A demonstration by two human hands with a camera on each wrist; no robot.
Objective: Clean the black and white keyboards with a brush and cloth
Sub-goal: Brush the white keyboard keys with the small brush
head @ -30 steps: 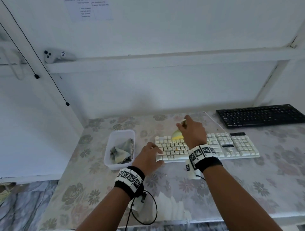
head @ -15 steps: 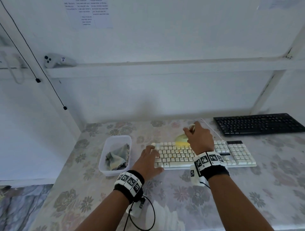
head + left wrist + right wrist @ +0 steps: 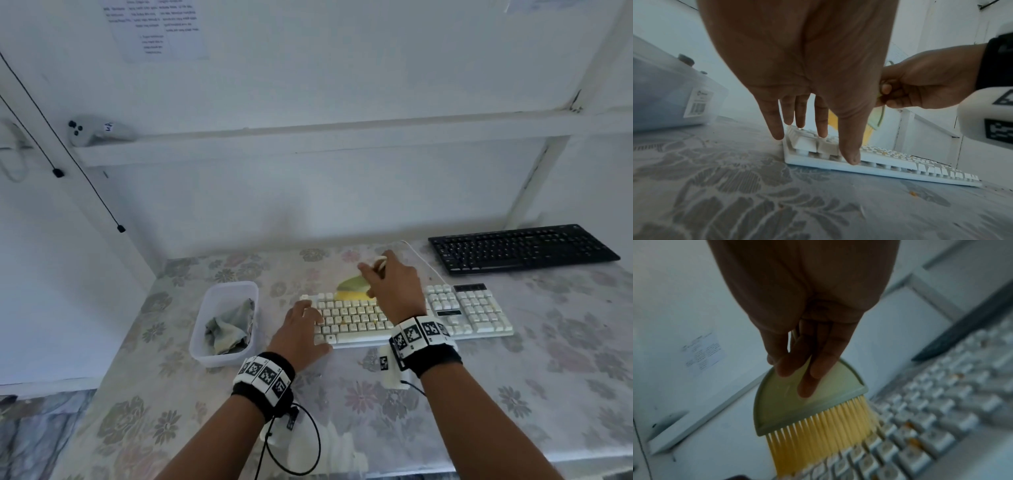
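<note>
Fingers (image 3: 821, 120) of the left hand (image 3: 301, 334) were straight and spread, their tips resting on the left end of the white keyboard (image 3: 407, 317); they gripped nothing. The right hand (image 3: 394, 287) was curled round the handle of the brush (image 3: 809, 404), with fingers lying on its pale green head. The yellow bristles touched the top rows of keys, left of centre.

The table (image 3: 479, 411), under a floral cover, carried all the items. The black keyboard (image 3: 520, 248) lay at the far right, just beyond the white one and apart from it. The white keyboard lay near the middle, with orange-brown specks on several keys in the right wrist view. A white cable (image 3: 421, 255) ran from behind it toward the wall.

A clear plastic tub (image 3: 224, 354) stood just left of the white keyboard and held a crumpled grey cloth (image 3: 229, 329). Its side bore a white label (image 3: 698, 104) with a barcode; the print was too small to read.

A printed sheet (image 3: 154, 29) was fixed to the wall, its text illegible. A grey device (image 3: 97, 132) rested on the ledge, and its handwritten mark could not be made out.
</note>
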